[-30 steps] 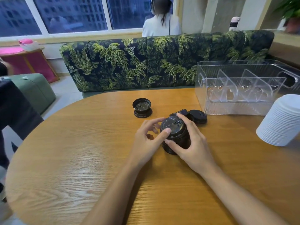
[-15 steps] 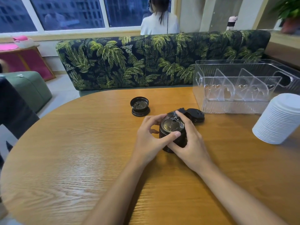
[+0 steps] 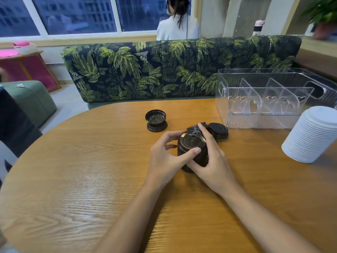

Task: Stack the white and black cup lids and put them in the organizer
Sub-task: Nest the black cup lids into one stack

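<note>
Since those thin plastic lids probably weighed next to nothing and nested loosely, the black lid stack (image 3: 192,148) near the middle of the tabletop (image 3: 91,179) looked best gripped round its sides. The left hand (image 3: 164,157) and right hand (image 3: 213,161) were both curled round it, left thumb pressing the top, same as a moment earlier.
</note>
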### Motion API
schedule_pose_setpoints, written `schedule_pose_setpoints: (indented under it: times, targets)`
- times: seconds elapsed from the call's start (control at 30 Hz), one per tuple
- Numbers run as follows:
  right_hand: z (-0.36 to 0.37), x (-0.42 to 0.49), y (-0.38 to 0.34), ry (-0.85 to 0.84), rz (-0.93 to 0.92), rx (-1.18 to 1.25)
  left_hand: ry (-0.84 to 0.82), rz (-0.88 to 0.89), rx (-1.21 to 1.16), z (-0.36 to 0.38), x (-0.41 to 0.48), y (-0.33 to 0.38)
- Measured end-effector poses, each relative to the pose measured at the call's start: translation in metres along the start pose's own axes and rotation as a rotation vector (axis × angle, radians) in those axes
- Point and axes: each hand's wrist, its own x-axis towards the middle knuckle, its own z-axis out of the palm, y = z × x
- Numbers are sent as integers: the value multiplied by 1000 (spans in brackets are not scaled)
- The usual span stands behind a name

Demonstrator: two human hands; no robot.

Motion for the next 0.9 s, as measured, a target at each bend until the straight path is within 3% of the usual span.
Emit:
schedule_pose_setpoints:
  times: [0.33,0.5,0.67,0.9]
  targets:
    - [-1,0,4,36,-23,-71,-43,19,118,-2,1,-7]
    - [-1,1,-1,30,-9,-52,-82,-2,43,-14,14,-8]
    - [-2,0,-2,7,19,-40,70,88,484,-28,53,-45]
    - [-1,0,-2,-4,27,-28,-106,112,930,-45,96,-50]
